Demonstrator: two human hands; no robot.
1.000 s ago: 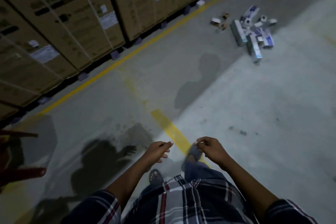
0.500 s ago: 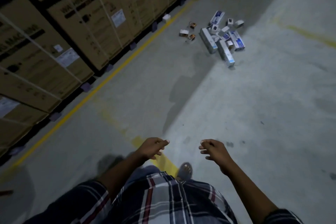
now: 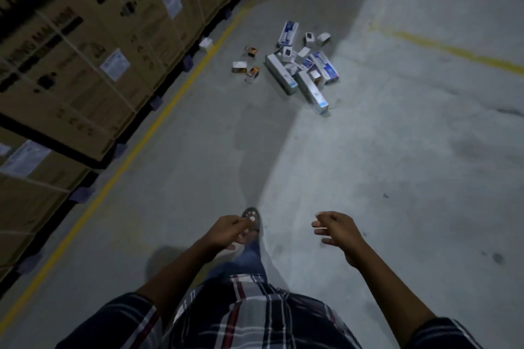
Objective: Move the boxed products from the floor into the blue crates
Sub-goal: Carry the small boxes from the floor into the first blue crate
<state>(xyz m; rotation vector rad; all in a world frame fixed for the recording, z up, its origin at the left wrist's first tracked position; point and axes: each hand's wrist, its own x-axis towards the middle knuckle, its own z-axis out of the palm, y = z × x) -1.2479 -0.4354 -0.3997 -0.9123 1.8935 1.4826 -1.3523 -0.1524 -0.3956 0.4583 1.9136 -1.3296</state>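
nearest the camera was the person's plaid shirt [image 3: 249, 317], with both bare forearms reaching forward over the concrete floor [image 3: 397, 164]. the left hand [image 3: 229, 231] hung with its fingers loosely curled and held nothing; just beyond it a sandalled foot [image 3: 251, 217] stepped forward below a jeans leg [image 3: 249, 255]. the right hand [image 3: 338, 231] was level with it, well apart from the left, its fingers loosely curled and slightly spread, also holding nothing. a yellow line [image 3: 136, 147] ran along the floor on the left, beside a row of large cardboard cartons [image 3: 85, 45] bound with straps. well ahead of both hands, the boxed products [image 3: 300, 68] lay in a loose heap on the floor, long white and blue boxes mixed with small ones. a few small boxes [image 3: 245, 65] sat a little apart, to the left of the heap, near the yellow line.
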